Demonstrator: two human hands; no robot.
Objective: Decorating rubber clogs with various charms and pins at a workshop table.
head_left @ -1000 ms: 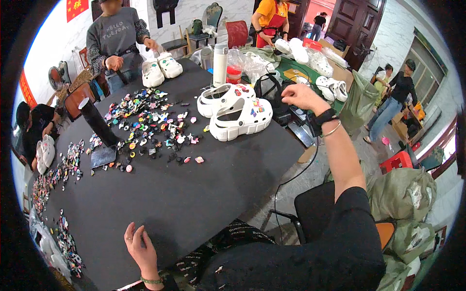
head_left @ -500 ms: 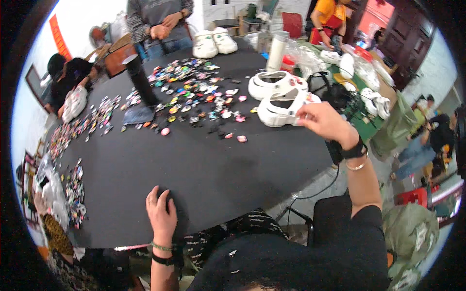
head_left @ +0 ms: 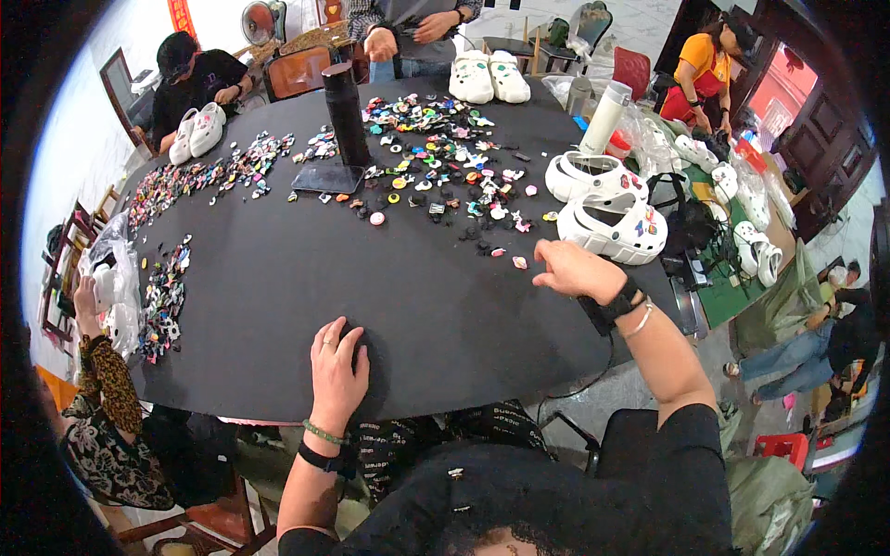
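My left hand [head_left: 338, 372] rests on the dark table [head_left: 269, 306] near its front edge, fingers spread and nothing in them. To the right, my right hand [head_left: 577, 271] hovers over the table with its index finger and thumb apart; nothing shows between them. Just left of its fingertips lies a small pink and white shoe charm [head_left: 519, 262]. Beyond that hand stands a pair of white clogs, a nearer one [head_left: 607, 243] with colourful charms on its side and a farther one [head_left: 567, 185] with a red charm.
Loose charms [head_left: 436, 130] spread across the table's far half, more [head_left: 167, 306] along its left. A black bottle [head_left: 346, 116], phone [head_left: 327, 179] and pale tumbler [head_left: 604, 118] stand or lie there. Another white clog pair [head_left: 489, 79] is at the back. Several people surround the table.
My right hand has left the nearer clog and come left and closer, beside the loose charms. The view has shifted. My left hand stays flat on the table.
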